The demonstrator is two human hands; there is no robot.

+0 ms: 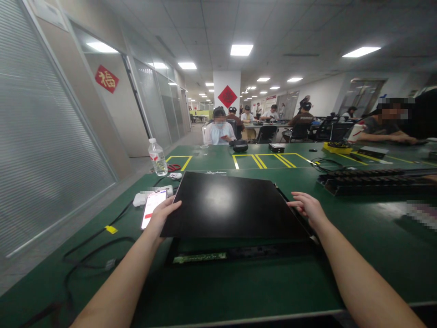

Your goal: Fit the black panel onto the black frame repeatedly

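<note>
My left hand (pixel 163 213) and right hand (pixel 307 207) each pinch one side edge of the black panel (pixel 228 205). With a hand on each side, I judge it stays level above the case (pixel 205 257) on the bench (pixel 358 237).

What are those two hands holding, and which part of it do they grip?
A flat glossy black rectangular panel, held by its two side edges: the left hand grips the left edge and the right hand the right edge.

Lit by square white ceiling panels (pixel 241 49), walled left by grey slatted glass partitions (pixel 44 136), furnished with long green-topped tables (pixel 358 255).
</note>
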